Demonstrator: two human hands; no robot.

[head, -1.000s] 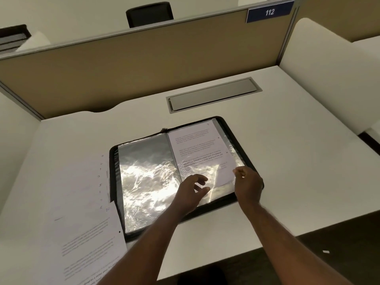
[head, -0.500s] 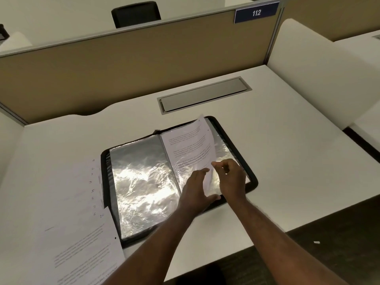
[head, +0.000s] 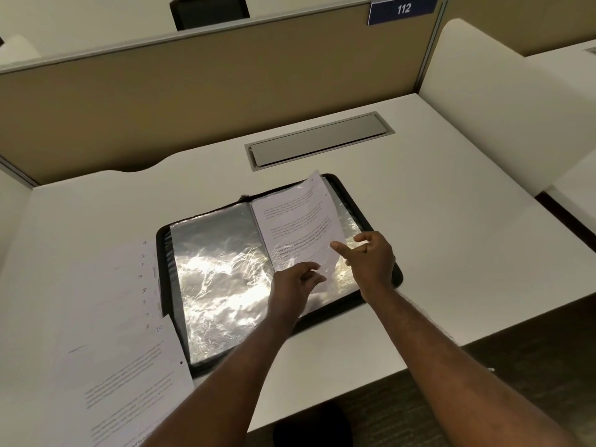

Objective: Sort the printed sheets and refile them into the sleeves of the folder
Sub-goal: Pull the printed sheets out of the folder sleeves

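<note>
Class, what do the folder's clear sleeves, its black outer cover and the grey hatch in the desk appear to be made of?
Clear folder sleeves: thin glossy plastic film, wrinkled, with bright glare. Black folder cover: probably matte fabric or leatherette; a zip pull seems visible at the spine. Grey rectangular desk hatch: smooth satin metal or painted plastic; unclear which.

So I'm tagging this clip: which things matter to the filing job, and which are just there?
Part of the job:
folder
printed sheet
empty sleeve
loose sheets
left hand
right hand

Just there:
desk
metal cable flap
number sign 112
black chair
</note>
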